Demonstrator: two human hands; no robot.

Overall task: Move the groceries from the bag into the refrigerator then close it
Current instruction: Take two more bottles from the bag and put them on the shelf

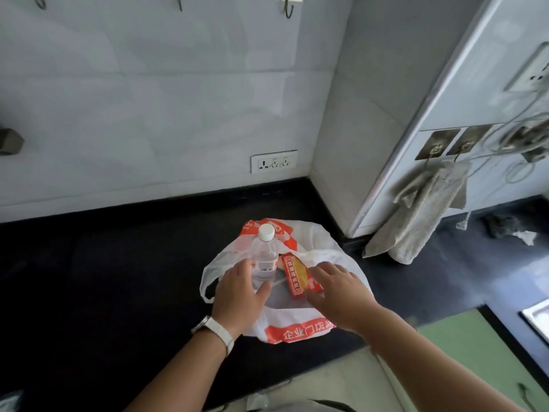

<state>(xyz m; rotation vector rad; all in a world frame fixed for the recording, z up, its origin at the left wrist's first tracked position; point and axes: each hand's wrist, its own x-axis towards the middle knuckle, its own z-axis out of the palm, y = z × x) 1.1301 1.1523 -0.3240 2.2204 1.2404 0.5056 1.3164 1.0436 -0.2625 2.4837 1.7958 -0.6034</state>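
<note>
Bag [297, 328]: thin, limp plastic, white and orange, open on the dark table [118, 263].
Bottle [266, 257]: clear, smooth, white-capped, upright inside the bag; probably heavy and slippery, so best held mid-body. Left hand [240, 295] curls round it.
Packet [292, 275]: red, flat, probably light, beside the bottle. Right hand [341, 295] is spread over it.

At lower centre the left hand [237, 295] holds a clear bottle [265, 258] in the white bag [297, 330] on the black counter [118, 278]; the right hand [340, 297], fingers spread, touches a red packet [294, 276].

White bag [325, 243] holds clear bottle [265, 258], red packet [292, 276].
</note>
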